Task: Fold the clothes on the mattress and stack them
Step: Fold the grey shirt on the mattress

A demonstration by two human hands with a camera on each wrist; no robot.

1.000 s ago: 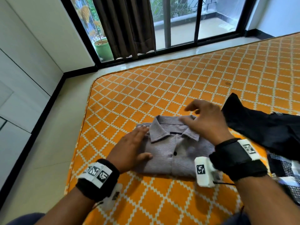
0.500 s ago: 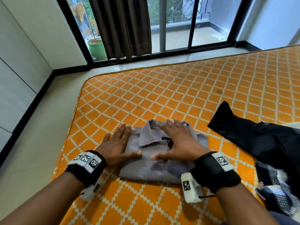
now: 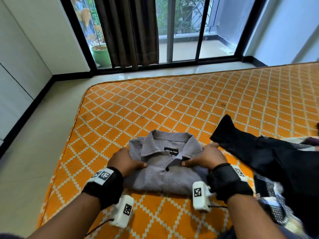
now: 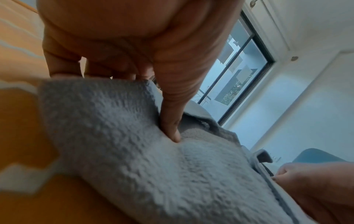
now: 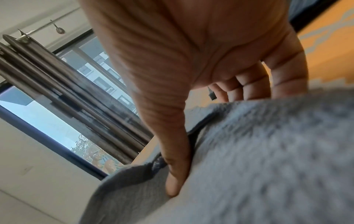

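Head view, hands gripping folded shirt

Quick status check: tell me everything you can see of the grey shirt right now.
The grey shirt lies folded into a compact rectangle on the orange patterned mattress, collar away from the person. Its fabric looks crinkled and textured. The collar is spread open, showing a black neck label with white lettering; one dark button shows on the front placket. The left hand grips its left edge, thumb on top, fingers tucked under; the right hand grips the right edge likewise. A black garment lies just to its right.
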